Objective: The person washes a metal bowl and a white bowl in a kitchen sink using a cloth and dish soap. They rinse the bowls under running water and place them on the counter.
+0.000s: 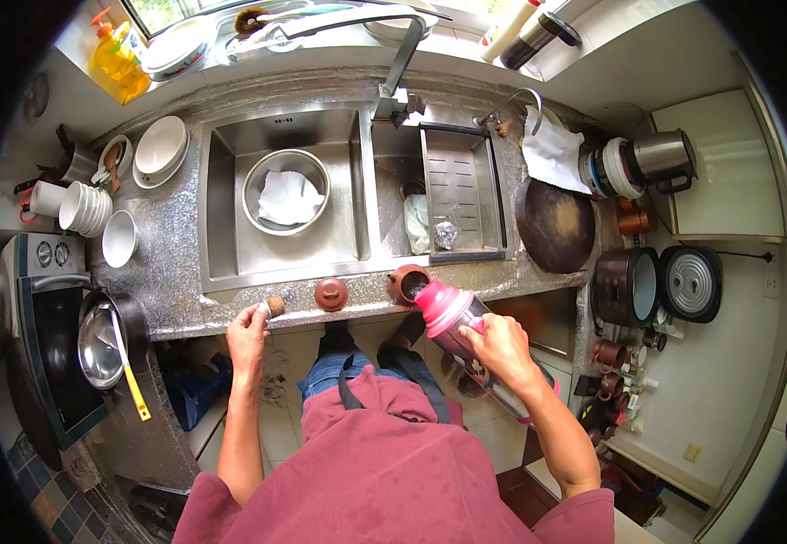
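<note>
My right hand (499, 343) grips the handle of a thermos flask (458, 326) with a pink neck. The flask is tilted, its mouth at the opening of a reddish-brown clay teapot (400, 280) on the counter's front edge. Whether liquid is flowing is hard to make out. Left of the teapot lies its round clay lid (331, 294), knob up. My left hand (249, 333) holds a cork stopper (275, 307) between thumb and fingers, just over the counter edge.
Behind the teapot is a steel double sink (285, 255) with a metal basin (249, 211) holding a white cloth. A drain tray (465, 177) spans its right side. White bowls (120, 239) stand left, a round wooden board (557, 228) right. A wok (101, 353) lies near the toaster oven (53, 347).
</note>
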Available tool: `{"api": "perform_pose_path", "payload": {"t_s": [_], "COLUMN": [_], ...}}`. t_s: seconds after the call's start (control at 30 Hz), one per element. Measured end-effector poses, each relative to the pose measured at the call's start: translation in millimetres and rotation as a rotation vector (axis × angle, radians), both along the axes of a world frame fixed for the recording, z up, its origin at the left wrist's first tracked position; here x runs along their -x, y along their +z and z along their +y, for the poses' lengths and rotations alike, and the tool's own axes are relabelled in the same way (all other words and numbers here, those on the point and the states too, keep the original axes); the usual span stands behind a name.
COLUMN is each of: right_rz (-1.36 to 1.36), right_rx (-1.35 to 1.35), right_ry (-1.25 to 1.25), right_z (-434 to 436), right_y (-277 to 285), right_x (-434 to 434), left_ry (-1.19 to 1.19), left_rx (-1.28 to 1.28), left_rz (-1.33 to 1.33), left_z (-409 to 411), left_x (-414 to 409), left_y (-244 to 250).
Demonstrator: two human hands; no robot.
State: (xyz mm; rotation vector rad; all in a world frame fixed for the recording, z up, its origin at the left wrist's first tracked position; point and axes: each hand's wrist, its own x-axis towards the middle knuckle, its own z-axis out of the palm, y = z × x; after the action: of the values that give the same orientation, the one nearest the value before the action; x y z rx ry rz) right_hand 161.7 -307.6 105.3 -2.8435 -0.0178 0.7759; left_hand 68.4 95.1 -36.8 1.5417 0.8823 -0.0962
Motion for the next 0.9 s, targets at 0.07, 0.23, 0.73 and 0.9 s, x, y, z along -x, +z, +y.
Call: {"api": "perform_pose_path", "payload": {"t_s": [0.07, 0.23, 0.73, 0.9], "right_rz": [0.000, 0.014, 0.012, 0.005], "right_rx": [0.010, 0.030, 0.039, 0.035], "right_ry": [0.005, 0.010, 0.015, 0.025], "right_z": [0.5, 2.4, 4.9, 6.6], "right_y": [0.2, 3.1, 5.0, 6.4], "right_x": [-0.4, -1.5, -2.7, -3.6], "left_ry": [0.006, 0.008, -0.007, 0.000], "left_rx": [0.007, -0.001, 0.010, 0.015], "left_rz": [0.003, 0.006, 0.002, -0.007], "left_z": [1.9, 2.2, -0.4, 1.0], "left_x": [1.0, 1.5, 1.3, 4.3], "left_y": [-2.5, -4.2, -1.9, -7.5]}}
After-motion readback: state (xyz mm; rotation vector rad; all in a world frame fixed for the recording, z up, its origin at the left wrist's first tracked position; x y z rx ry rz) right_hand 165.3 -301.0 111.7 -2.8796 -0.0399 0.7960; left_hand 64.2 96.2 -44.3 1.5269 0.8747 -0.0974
